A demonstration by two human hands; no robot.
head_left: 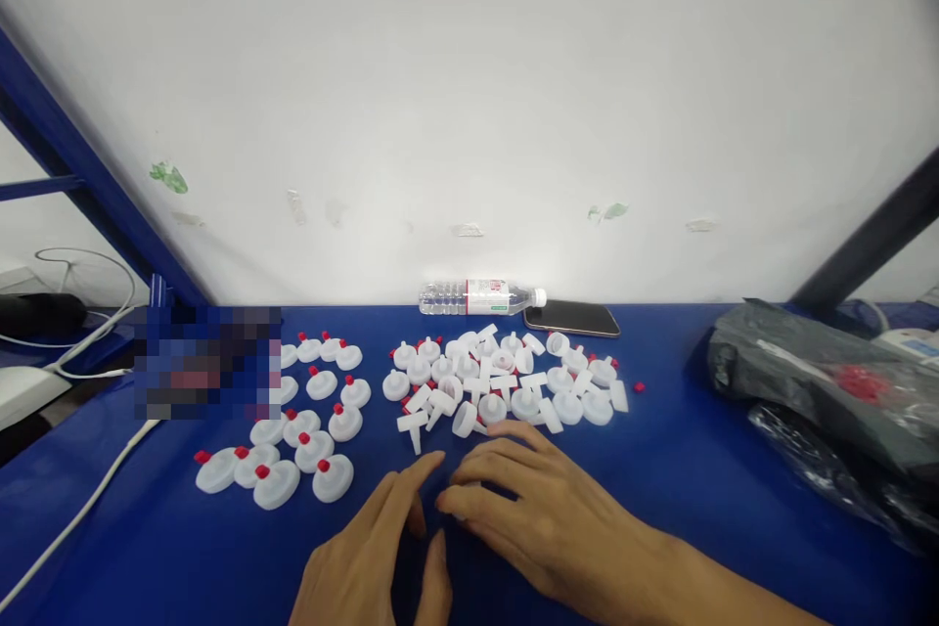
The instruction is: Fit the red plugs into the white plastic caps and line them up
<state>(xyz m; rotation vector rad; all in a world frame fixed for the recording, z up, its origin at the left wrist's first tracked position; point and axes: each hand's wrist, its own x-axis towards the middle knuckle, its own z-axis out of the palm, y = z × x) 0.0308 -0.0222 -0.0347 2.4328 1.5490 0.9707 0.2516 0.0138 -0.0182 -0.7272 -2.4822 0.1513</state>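
Observation:
My left hand (pixel 374 553) rests low on the blue table (pixel 682 469), fingers stretched toward the right hand. My right hand (pixel 535 504) lies beside it, fingers curled down and meeting the left fingertips; whatever is between them is hidden. Just beyond the hands lies a loose heap of white plastic caps and stems (pixel 499 381), some with small red pieces. To the left sit several white round caps fitted with red plugs (pixel 293 440), laid out in rows.
A clear water bottle (pixel 480 297) lies on its side at the back by a dark phone (pixel 572 318). A grey plastic bag (pixel 822 391) with red parts sits at right. A white cable (pixel 80 509) runs along the left edge. A white wall stands behind.

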